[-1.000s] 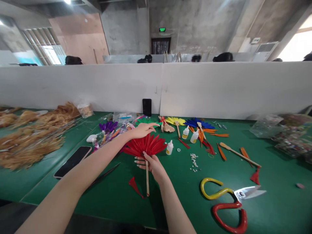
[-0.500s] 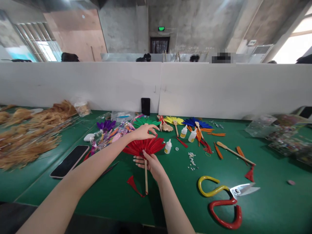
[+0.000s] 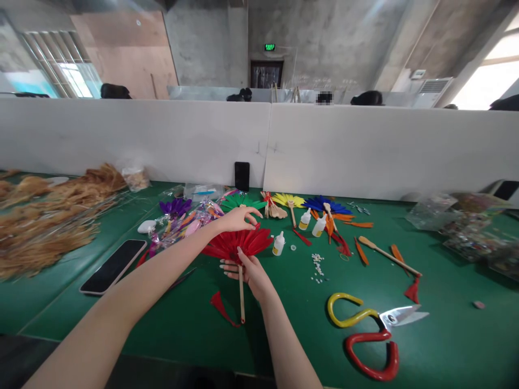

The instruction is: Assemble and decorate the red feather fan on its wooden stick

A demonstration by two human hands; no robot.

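Note:
A red feather fan (image 3: 253, 241) with a thin wooden handle is held up over the green table. My right hand (image 3: 250, 273) is closed on it where feathers and handle meet, thumb in front and fingers behind. My left hand (image 3: 240, 219) hovers at the upper edge of the red feathers, fingers loosely curved with a gap to the thumb. Whether a fingertip touches a feather I cannot make out. A red tassel (image 3: 221, 305) hangs from a cord at the handle's lower end. Behind my left hand lies a green feather fan (image 3: 235, 202).
Glue bottles (image 3: 278, 244) stand right of the fan, near small white beads (image 3: 317, 265). Large scissors (image 3: 383, 324) lie open at front right. Yellow (image 3: 288, 200) and blue fans (image 3: 326, 204) lie behind. A phone (image 3: 113, 267) and tan fibre bundles (image 3: 52, 227) are left; a white partition (image 3: 170, 140) stands behind.
The view has shifted very slightly. My left hand's fingers have shifted a little at the feather tips; my right hand keeps the same grip on the fan.

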